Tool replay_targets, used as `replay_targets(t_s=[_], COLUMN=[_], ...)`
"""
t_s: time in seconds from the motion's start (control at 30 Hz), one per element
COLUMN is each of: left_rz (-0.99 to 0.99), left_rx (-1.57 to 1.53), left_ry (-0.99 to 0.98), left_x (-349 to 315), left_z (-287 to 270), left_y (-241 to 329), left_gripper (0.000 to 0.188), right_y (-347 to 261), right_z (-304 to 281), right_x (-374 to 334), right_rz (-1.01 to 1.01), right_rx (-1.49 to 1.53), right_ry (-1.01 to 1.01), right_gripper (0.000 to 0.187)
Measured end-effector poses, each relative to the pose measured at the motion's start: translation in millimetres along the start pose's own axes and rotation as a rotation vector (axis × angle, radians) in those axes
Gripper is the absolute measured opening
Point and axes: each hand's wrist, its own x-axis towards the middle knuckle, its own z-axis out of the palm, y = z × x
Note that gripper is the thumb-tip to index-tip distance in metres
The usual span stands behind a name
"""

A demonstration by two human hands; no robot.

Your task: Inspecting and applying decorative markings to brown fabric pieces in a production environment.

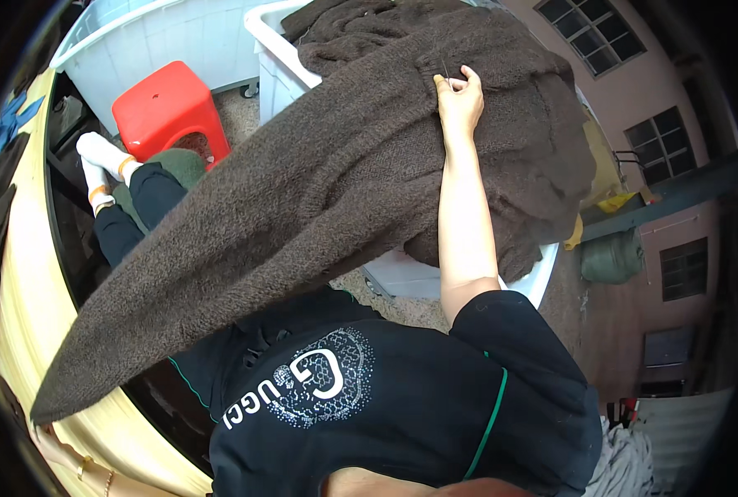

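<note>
R hand (458, 101) pinches a thin strand (446, 68) (thread or needle, can't tell) over brown knit fabric (294, 166), long axis slanting down-left to L hand (48, 445), grip hidden.

Red stool (158, 103) near white tub (141, 45)

Left hand (51, 449) partly hidden behind brown fabric (245, 211)

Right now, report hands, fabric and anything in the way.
Right hand at brown knit fabric. Left hand at its tapered end, partly hidden. White bin partly under fabric; nothing visibly blocking right hand.
</note>
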Motion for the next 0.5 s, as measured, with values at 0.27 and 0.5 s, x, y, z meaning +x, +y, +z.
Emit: replay_targets(t_s=[0.27, 0.5], left_rz=[0.279, 0.45], left_rx=[0.175, -0.182], left_ry=[-0.444, -1.038], left_x=[-18, -253], left_z=[73, 213], left_y=[37, 216], left_gripper=[0.032, 0.037], right_y=[-73, -195], right_z=[-9, -12], right_x=[-15, -93], right_rz=[0.376, 0.316], right_rx=[1.127, 1.74], right_ry=[-0.541, -1.066], right_gripper=[0.043, 0.053])
